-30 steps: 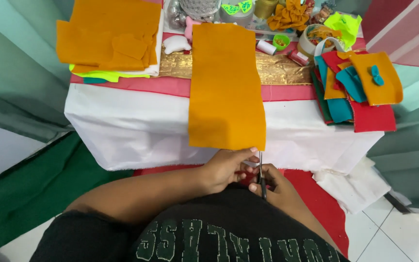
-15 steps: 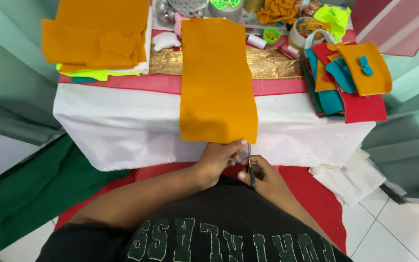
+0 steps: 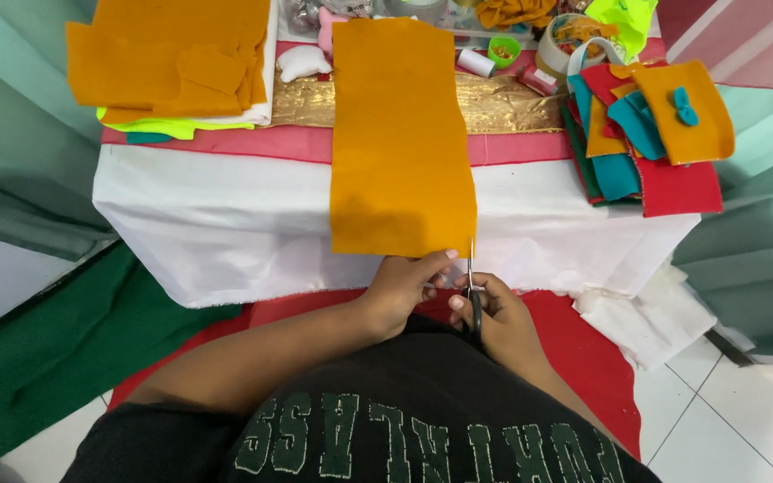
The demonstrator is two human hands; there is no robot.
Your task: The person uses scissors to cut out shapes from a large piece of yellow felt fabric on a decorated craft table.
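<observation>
The left hand (image 3: 402, 288) pinches the near edge of the orange felt (image 3: 400, 134) while the right hand (image 3: 500, 315) grips scissors (image 3: 472, 288), blades at that edge.

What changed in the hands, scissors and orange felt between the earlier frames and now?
Little changed. The left hand keeps pinching the lower edge of the long orange felt strip, and the right hand keeps the scissors shut at that edge's right corner. The view shifted slightly, so the table sits a bit differently in frame. The felt piles stayed put.
</observation>
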